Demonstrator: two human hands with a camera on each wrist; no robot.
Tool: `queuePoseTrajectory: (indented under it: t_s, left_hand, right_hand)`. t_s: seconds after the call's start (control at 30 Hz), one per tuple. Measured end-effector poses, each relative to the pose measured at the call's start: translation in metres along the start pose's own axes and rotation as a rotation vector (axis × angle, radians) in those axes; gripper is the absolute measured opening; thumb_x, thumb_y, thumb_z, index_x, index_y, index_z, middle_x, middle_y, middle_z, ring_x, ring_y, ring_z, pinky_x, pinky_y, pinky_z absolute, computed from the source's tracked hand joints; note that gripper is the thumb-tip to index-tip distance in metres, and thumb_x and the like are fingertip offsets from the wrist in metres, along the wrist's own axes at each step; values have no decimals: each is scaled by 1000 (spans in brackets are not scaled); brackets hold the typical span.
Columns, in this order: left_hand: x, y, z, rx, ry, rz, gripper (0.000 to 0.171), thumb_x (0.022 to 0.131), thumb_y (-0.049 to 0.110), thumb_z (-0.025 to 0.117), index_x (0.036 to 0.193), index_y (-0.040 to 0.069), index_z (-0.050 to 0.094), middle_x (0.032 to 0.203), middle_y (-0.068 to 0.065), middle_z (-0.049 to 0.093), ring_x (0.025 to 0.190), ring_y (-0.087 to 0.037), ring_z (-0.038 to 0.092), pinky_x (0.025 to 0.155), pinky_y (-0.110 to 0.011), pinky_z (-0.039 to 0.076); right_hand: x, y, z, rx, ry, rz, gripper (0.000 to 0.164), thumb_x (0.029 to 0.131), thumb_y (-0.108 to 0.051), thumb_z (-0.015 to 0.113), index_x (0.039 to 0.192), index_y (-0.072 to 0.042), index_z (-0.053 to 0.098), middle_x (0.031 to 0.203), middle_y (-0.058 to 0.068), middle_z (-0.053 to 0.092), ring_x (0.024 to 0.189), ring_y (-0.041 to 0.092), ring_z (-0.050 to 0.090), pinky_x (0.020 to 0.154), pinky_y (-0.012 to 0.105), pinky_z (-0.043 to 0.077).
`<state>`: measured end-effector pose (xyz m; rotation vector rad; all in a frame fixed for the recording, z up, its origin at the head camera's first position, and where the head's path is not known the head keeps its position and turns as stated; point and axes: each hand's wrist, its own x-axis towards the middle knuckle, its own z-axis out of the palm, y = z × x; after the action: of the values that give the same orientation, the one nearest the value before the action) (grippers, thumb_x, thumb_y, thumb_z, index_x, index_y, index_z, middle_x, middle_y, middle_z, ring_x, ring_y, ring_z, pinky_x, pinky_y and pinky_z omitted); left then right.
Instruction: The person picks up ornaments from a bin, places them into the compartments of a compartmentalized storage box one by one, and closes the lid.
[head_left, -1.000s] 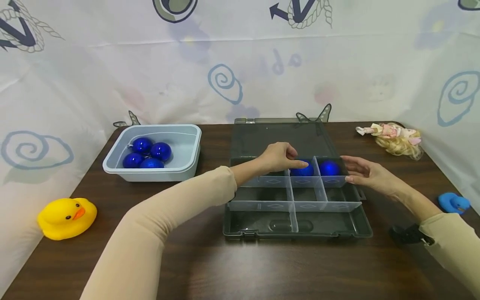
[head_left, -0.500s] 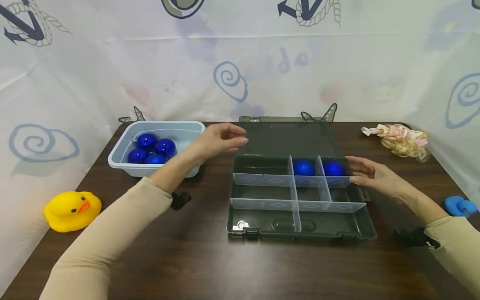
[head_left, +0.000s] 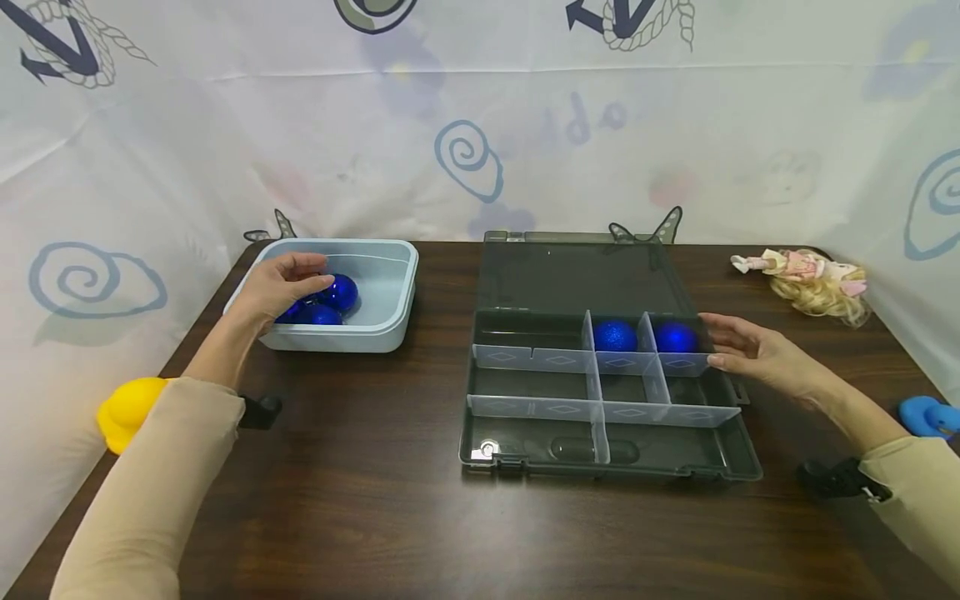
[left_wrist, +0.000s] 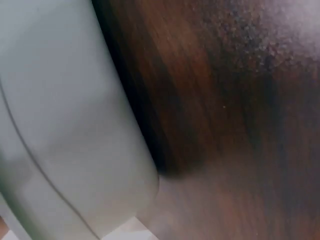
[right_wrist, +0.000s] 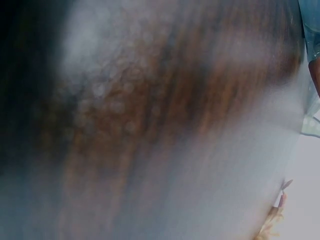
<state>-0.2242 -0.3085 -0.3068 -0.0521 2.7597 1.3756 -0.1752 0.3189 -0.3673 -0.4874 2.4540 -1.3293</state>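
My left hand (head_left: 281, 287) is over the left end of a pale blue plastic tub (head_left: 386, 327), its fingers loosely bent right above a cluster of shiny blue Christmas baubles (head_left: 341, 292). Part of the cluster is hidden behind that hand. On the right, my right hand (head_left: 765, 354) touches the side of a smoky grey divided box (head_left: 611, 475) with fingertips and thumb. The box's lid is folded back. In its back row, a glittery blue bauble (head_left: 615, 336) sits in the middle compartment and a matte blue bauble (head_left: 675, 337) in the right one.
A yellow rubber duck (head_left: 127, 408) stands at the left, partly behind my sleeve. At the back right lies a blond doll (head_left: 813, 279), and a small blue duck (head_left: 928, 417) is at the right edge. A printed cloth (head_left: 525, 158) hangs behind the table.
My left hand has let go of the glittery bauble in the middle back compartment and moved left to the tub. The right hand has stayed at the box's side.
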Motion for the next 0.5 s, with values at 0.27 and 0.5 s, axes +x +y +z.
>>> queuePoseTrajectory:
  t_s: [0.27, 0.5]
  left_hand:
    - [11, -5, 0, 21, -90, -72, 63, 91, 26, 63, 141, -2, 36, 141, -27, 40, 130, -37, 38, 111, -48, 27]
    - [21, -6, 3, 91, -129, -99, 66, 89, 25, 67, 141, -1, 37, 141, -27, 40, 132, -40, 36, 112, -50, 21]
  right_hand:
    - [1, 1, 1, 9, -5, 4, 64, 96, -15, 55, 150, -9, 21, 148, 33, 21, 112, -17, 36, 85, 9, 44]
    - [0, 1, 0, 19, 0, 3, 64, 96, -14, 55, 150, -10, 21, 147, 33, 21, 112, -17, 36, 84, 9, 44]
